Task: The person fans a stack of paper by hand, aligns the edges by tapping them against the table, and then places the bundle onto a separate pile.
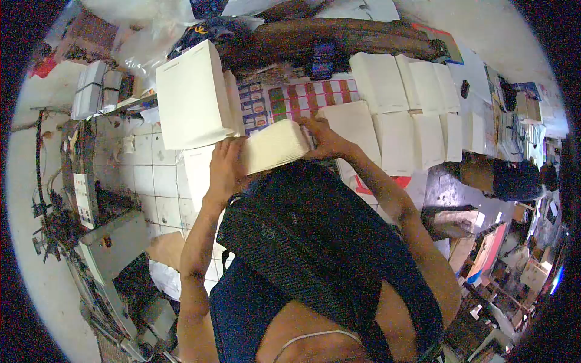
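- The left hand [227,164] presses flat against the near left end of a stack [275,145] of white sheets, fingers wrapped up over its edge.
- The right hand [324,136] clasps the far right end, fingers spread along the side, so the stack is gripped between both hands.
- The stack is held just in front of the person's chest, tilted a little, above the worktop and the printed sheets [302,100].
- Those sheets carry rows of small red, blue and green labels and lie just beyond the stack.
- A tall pile [190,94] of white paper stands to the left, close to the left hand but not touching it.
- More white piles [411,115] lie in rows to the right, edge to edge.
- Brown rolls [339,33] lie across the far side.
- A dark bag [315,242] hangs on the person's front, between the arms.
- Tiled floor [148,178] shows on the left, with a grey machine [106,239] and its wires beside it.
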A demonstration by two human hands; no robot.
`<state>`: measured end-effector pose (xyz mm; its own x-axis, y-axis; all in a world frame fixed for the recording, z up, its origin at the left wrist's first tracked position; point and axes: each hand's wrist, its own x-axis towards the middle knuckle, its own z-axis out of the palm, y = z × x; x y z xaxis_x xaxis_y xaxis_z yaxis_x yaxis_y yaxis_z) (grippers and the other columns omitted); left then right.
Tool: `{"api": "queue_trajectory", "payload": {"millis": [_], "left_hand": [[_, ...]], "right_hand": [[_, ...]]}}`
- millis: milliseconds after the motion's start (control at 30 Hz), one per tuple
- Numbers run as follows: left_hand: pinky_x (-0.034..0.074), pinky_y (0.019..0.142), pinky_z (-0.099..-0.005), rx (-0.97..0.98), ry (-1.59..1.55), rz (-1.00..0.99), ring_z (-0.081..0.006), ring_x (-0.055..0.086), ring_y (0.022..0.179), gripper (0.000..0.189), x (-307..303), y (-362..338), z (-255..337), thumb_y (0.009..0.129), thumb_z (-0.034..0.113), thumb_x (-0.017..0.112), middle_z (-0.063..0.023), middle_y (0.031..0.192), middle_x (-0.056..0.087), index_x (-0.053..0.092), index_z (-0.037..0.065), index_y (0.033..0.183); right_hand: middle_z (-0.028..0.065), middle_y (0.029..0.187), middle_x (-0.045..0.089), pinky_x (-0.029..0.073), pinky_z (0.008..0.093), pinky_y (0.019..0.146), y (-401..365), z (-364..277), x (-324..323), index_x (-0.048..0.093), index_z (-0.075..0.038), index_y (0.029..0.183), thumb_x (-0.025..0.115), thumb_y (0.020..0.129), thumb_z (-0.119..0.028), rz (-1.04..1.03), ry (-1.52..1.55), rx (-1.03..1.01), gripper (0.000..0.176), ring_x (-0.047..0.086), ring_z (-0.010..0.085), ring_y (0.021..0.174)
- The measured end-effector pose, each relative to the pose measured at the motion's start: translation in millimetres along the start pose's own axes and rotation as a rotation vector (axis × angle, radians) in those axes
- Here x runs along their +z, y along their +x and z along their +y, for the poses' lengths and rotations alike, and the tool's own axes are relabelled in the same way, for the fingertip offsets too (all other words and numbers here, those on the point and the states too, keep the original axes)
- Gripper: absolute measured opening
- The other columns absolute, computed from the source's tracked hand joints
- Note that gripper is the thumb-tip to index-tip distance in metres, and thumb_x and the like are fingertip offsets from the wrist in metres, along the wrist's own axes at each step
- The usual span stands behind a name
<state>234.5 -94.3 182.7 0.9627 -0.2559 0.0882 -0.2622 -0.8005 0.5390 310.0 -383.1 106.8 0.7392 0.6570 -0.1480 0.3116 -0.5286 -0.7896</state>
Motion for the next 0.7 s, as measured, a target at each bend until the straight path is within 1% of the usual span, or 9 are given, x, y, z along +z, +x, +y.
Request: {"api": "queue_trajectory", "payload": {"millis": [33,67,200,267,367,467,567,667,700], "left_hand": [[0.042,0.094,-0.0458,0.005,0.085,-0.051,-0.0370,0.048,0.111,0.084,3,4,3,0.053,0.025,0.087,-0.0148,0.120,0.051,0.048,0.003,0.124],[0.041,0.094,-0.0470,0.019,0.115,-0.099,-0.0361,0.047,0.110,0.086,6,9,5,0.051,0.022,0.087,-0.0137,0.119,0.050,0.046,0.005,0.125],[0.039,0.097,-0.0495,-0.004,0.209,-0.232,-0.0365,0.045,0.116,0.088,18,20,16,0.055,0.024,0.084,-0.0131,0.121,0.049,0.041,0.007,0.130],[0.039,0.098,-0.0500,-0.025,0.181,-0.192,-0.0363,0.044,0.119,0.087,13,19,17,0.057,0.024,0.084,-0.0132,0.122,0.049,0.041,0.007,0.130],[0.038,0.099,-0.0506,-0.053,0.143,-0.186,-0.0361,0.043,0.122,0.085,7,15,9,0.058,0.025,0.083,-0.0131,0.123,0.049,0.042,0.008,0.130],[0.038,0.100,-0.0505,-0.028,0.122,-0.193,-0.0360,0.043,0.122,0.083,5,16,2,0.058,0.025,0.083,-0.0122,0.124,0.049,0.044,0.008,0.130],[0.037,0.100,-0.0506,-0.050,0.168,-0.213,-0.0355,0.044,0.120,0.084,0,13,13,0.057,0.022,0.084,-0.0109,0.125,0.050,0.045,0.009,0.130],[0.037,0.101,-0.0504,-0.036,0.172,-0.162,-0.0346,0.044,0.119,0.088,6,6,17,0.054,0.019,0.084,-0.0099,0.126,0.051,0.045,0.011,0.132],[0.037,0.101,-0.0502,-0.012,0.161,-0.130,-0.0343,0.044,0.118,0.090,11,4,16,0.053,0.018,0.084,-0.0097,0.126,0.051,0.044,0.011,0.133]], "right_hand": [[0.0156,0.128,0.050,0.027,0.0469,0.106,-1,30,21,0.038,-0.010,0.138,0.080,0.059,-0.045,0.040,0.041,-0.040,0.096,0.042,0.0319,0.126],[0.0157,0.128,0.050,0.026,0.0475,0.106,0,36,26,0.037,-0.011,0.139,0.081,0.058,-0.045,0.078,0.083,-0.080,0.098,0.041,0.0323,0.127],[0.0155,0.132,0.047,0.024,0.0495,0.106,-11,48,37,0.037,-0.012,0.139,0.082,0.057,-0.044,0.045,0.020,0.027,0.098,0.040,0.0330,0.128],[0.0156,0.134,0.046,0.023,0.0496,0.107,-16,49,40,0.038,-0.013,0.139,0.082,0.058,-0.044,0.099,0.038,0.033,0.097,0.040,0.0336,0.127],[0.0151,0.134,0.046,0.023,0.0495,0.107,-18,11,21,0.039,-0.013,0.137,0.083,0.059,-0.043,0.183,0.048,0.001,0.095,0.040,0.0331,0.127],[0.0139,0.134,0.047,0.023,0.0488,0.108,-18,11,22,0.036,-0.013,0.139,0.084,0.059,-0.041,0.177,0.046,0.118,0.098,0.040,0.0326,0.128],[0.0122,0.134,0.047,0.025,0.0473,0.107,-20,11,12,0.035,-0.014,0.139,0.085,0.060,-0.037,0.091,-0.064,0.045,0.096,0.040,0.0326,0.128],[0.0109,0.134,0.048,0.026,0.0459,0.107,-33,-21,-2,0.037,-0.015,0.136,0.084,0.062,-0.034,0.143,-0.072,0.104,0.090,0.041,0.0320,0.127],[0.0106,0.134,0.047,0.026,0.0455,0.107,-35,-14,3,0.037,-0.015,0.135,0.084,0.062,-0.034,0.180,-0.064,0.068,0.088,0.041,0.0317,0.127]]}}
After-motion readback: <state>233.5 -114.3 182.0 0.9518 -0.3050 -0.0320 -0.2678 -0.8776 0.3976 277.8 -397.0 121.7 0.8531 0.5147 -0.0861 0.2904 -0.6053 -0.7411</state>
